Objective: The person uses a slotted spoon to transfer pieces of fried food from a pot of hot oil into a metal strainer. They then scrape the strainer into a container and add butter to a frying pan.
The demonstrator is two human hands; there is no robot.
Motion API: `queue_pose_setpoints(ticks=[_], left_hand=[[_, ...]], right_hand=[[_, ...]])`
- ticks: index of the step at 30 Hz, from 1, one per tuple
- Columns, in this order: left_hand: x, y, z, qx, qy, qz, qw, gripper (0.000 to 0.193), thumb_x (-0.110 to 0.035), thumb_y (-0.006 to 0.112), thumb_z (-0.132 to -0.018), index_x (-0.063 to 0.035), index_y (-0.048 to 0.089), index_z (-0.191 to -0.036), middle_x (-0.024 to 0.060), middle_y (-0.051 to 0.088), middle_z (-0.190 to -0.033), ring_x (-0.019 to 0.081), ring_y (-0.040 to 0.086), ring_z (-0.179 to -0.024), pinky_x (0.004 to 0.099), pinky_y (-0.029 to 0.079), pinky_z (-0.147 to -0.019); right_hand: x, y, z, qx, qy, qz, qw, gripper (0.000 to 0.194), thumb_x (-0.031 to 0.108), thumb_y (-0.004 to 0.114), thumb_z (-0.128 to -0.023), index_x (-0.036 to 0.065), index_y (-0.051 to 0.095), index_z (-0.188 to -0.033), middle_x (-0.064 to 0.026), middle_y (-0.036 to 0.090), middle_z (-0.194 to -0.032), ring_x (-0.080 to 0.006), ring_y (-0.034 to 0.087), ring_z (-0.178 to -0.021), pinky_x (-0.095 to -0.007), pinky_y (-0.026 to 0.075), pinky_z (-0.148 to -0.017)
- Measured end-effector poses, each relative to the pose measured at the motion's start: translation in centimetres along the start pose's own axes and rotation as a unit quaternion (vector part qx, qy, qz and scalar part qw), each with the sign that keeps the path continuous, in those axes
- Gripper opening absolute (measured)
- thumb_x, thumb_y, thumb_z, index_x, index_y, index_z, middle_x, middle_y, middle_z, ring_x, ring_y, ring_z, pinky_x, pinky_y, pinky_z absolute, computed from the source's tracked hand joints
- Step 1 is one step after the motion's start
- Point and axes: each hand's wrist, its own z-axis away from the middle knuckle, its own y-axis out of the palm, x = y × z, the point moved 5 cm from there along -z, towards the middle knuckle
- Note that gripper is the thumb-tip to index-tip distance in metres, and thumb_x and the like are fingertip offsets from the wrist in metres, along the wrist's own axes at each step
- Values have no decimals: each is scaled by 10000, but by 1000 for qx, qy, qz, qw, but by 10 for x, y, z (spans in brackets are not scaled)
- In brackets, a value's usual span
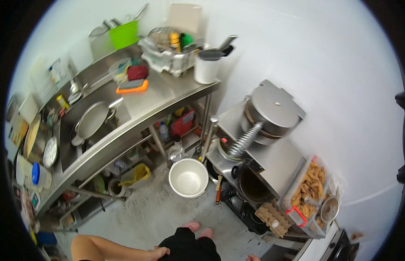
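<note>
My left hand (161,252) is low in the view with its fingers curled against the black clothing (189,246) on my legs. Whether it grips the cloth cannot be made out. Only some fingers of my right hand (253,258) show at the bottom edge; the rest is cut off. On the floor before my pink clogs (191,225) stands a white plastic bucket (188,178), with no contents visible. To its right, a dark-handled pot (253,186) holding dark liquid sits by a black gas stove (243,208).
A steel sink counter (156,94) curves along the left, with a large pot (93,120) in its basin and a dish rack (171,58) behind. At right are a lidded steel pot (274,104), a tub of pale brown food (308,192) and an egg tray (272,219). A yellow-lined bin (137,176) sits under the counter.
</note>
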Motion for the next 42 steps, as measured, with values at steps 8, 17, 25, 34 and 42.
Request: queue_pose_setpoints(ticks=[8, 17, 25, 34, 42], left_hand=[[162, 50, -99, 158, -61, 339, 925, 496, -228, 604, -685, -32, 501, -1129, 225, 482, -1161, 344, 506, -1054, 514, 416, -920], [119, 56, -170, 29, -51, 397, 916, 463, -228, 597, -697, -44, 508, -1112, 208, 494, -1138, 331, 513, -1031, 508, 421, -901], [65, 45, -265, 6, -53, 395, 917, 433, -228, 590, -708, -55, 515, -1098, 193, 505, -1117, 320, 519, -1010, 503, 426, -885], [25, 23, -295, 1, -44, 378, 925, 401, -228, 582, -720, -67, 523, -1081, 176, 517, -1094, 308, 525, -987, 497, 431, -867], [12, -15, -241, -19, -8, 351, 936, 372, -228, 576, -730, -77, 529, -1067, 161, 527, -1074, 296, 531, -966, 491, 435, -850]], right_hand=[[-64, 216, -90, 420, -195, 205, 863, 359, 345, 576, -867, 158, 605, -1173, -102, 659, -1048, -287, 610, -989, -434, 483, -839], [-23, 413, -279, 357, -195, 120, 906, 202, 185, 583, -820, 34, 676, -915, -199, 665, -856, -349, 650, -840, -433, 501, -777], [-20, 555, -438, 100, -74, 89, 988, 608, 118, 684, -770, -17, 395, -1288, -270, 483, -1176, -411, 496, -1105, -420, 435, -956], [-51, 560, -534, 37, 164, -59, 984, 152, 107, 563, -786, -36, 612, -766, -142, 588, -649, -322, 621, -620, -438, 514, -623], [-3, 474, -390, 101, 50, -153, 982, 157, 38, 577, -719, -1, 610, -867, -188, 608, -707, -314, 605, -607, -399, 455, -532]])
